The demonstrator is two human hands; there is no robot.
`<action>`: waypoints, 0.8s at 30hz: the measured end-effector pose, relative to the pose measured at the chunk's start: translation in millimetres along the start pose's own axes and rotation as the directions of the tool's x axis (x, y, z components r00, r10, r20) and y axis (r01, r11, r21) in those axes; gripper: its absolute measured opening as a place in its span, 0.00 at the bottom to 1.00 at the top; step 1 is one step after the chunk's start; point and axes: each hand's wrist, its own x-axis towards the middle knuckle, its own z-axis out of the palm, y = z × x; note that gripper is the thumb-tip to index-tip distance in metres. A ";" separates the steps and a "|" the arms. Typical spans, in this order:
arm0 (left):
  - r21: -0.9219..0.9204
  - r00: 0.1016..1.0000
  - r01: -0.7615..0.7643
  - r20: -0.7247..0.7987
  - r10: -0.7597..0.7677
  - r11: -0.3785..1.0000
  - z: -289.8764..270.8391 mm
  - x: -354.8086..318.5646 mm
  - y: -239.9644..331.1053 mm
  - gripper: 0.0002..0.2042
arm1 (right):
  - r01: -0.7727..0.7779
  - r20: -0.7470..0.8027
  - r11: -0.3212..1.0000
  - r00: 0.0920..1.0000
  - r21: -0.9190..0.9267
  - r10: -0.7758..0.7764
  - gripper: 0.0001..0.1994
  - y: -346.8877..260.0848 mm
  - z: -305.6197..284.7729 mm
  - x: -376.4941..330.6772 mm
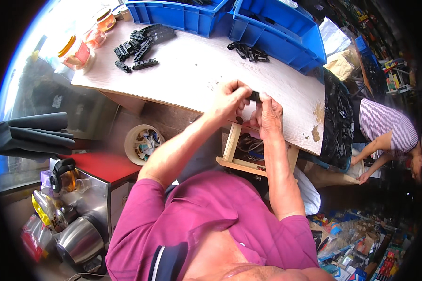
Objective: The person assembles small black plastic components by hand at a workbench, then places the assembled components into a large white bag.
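Near the middle of the frame we see the left hand [231, 99] and the right hand [269, 114] meeting over the front edge of the pale table [197, 63], with a small black part [255, 96] between them. The left thumb and fingers are pinched on its left end; the right thumb and fingers close on its right end. We have a stretch of wood-grain surface ahead of the knuckles, reaching up to the two blue bins, the left bin [183, 21] and the right bin [276, 45], which bound the top of the frame. A black pile [138, 47] lies upper left, well apart from us, and a smaller black cluster [248, 52] sits just below the right bin. Under our wrists an open wooden drawer [244, 165] juts out below the table edge, narrowing our room toward the body
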 end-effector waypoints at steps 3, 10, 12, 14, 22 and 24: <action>0.024 0.955 -0.296 0.023 0.296 0.955 -13.7 42.1 47.2 0.15 | -0.079 -0.013 0.995 0.997 0.061 0.080 0.21 -6.4 1.2 -3.3; 0.619 0.656 -0.498 -0.188 0.731 0.607 -75.2 110.9 127.9 0.27 | -0.099 -0.023 0.994 0.995 0.038 0.099 0.19 -7.9 6.5 -1.0; 0.794 0.614 -0.468 -0.024 0.789 0.388 -89.3 96.7 92.3 0.20 | -0.109 -0.025 0.994 0.994 0.006 0.109 0.15 -6.3 4.9 -1.4; 0.810 0.779 -0.330 -0.057 0.625 0.486 -72.5 54.2 70.2 0.13 | -0.114 -0.028 0.993 0.993 0.029 0.115 0.14 -3.3 -3.0 -0.8; 0.980 0.626 0.128 0.037 0.779 -0.150 -176.8 8.9 39.9 0.25 | -0.131 0.010 0.990 0.991 0.057 0.130 0.09 -4.4 -3.4 -1.3; 0.979 0.709 0.108 0.045 0.704 -0.171 -201.6 11.3 34.0 0.25 | -0.144 -0.002 0.989 0.990 0.013 0.144 0.09 -3.4 -0.5 -1.5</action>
